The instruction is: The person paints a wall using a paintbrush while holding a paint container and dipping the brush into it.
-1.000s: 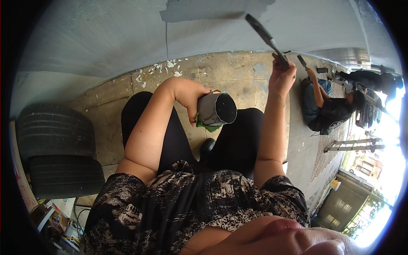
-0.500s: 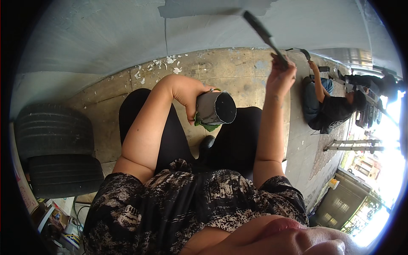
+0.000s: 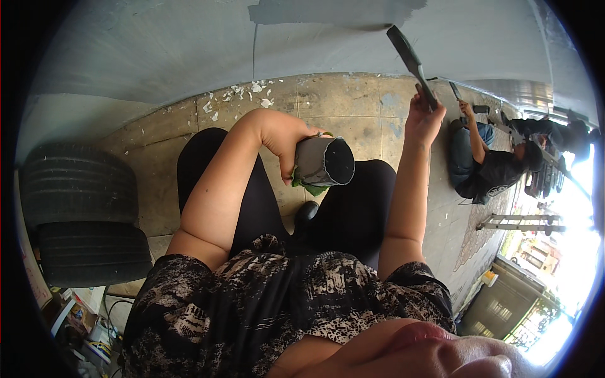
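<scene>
My left hand (image 3: 285, 143) is closed around a grey paint-smeared pot (image 3: 311, 161), tilted so its dark opening faces right. Something green and leaf-like (image 3: 310, 188) sticks out beneath the pot, against my fingers. Raised at the right, my right hand (image 3: 424, 121) grips the handle of a paintbrush (image 3: 407, 51) coated in dark grey. The brush's tip meets its shadow on the grey wall (image 3: 189, 53) and seems to touch it. A darker grey paint patch (image 3: 334, 11) lies on the wall at the top, left of the brush.
White paint flakes (image 3: 257, 88) litter the tiled floor (image 3: 340, 97) along the wall. Stacked black tyres (image 3: 79, 186) stand at the left. To the right, a co-worker in dark clothes (image 3: 495, 173) sits by the wall, holding a tool; a ladder (image 3: 520, 222) is behind.
My right hand and the paintbrush have shifted right and slightly down, the tip now meeting its shadow. The pot stays in my left hand. The co-worker's tool has changed its angle.
</scene>
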Motion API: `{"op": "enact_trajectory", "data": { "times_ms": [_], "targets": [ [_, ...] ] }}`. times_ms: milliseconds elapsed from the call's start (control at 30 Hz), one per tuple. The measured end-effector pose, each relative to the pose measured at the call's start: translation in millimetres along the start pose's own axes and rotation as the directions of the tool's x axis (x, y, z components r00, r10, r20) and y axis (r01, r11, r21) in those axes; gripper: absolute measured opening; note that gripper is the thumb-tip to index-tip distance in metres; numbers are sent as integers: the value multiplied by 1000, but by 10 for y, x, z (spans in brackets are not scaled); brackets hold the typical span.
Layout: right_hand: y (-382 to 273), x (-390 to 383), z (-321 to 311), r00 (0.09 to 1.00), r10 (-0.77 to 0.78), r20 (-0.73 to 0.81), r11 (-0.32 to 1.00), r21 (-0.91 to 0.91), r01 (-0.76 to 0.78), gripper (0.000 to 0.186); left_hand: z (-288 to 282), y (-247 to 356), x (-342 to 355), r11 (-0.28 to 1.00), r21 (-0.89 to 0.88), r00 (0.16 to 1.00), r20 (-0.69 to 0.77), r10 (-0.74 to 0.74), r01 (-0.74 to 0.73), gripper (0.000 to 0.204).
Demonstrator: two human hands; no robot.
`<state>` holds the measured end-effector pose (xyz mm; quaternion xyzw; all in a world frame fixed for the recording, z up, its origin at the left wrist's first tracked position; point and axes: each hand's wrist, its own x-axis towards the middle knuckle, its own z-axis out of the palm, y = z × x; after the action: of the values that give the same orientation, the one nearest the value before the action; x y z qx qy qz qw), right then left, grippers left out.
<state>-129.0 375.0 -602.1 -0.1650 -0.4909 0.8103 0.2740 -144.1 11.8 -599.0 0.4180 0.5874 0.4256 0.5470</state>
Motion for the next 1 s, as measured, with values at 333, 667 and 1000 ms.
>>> {"op": "enact_trajectory", "data": {
  "times_ms": [333, 667, 1000],
  "targets": [
    [342, -731, 625, 858, 275, 435, 949, -267, -168, 30, 17, 31, 107, 992, 9, 989, 75, 128, -129, 112],
    [408, -839, 1375, 584, 266, 767, 764, -537, 358, 22, 59, -22, -2, 934, 55, 936, 33, 351, -352, 75],
    [319, -887, 1065, 721, -79, 689, 559, -568, 604, 23, 35, 63, -2, 956, -40, 953, 72, 293, -291, 81]
  ]
}}
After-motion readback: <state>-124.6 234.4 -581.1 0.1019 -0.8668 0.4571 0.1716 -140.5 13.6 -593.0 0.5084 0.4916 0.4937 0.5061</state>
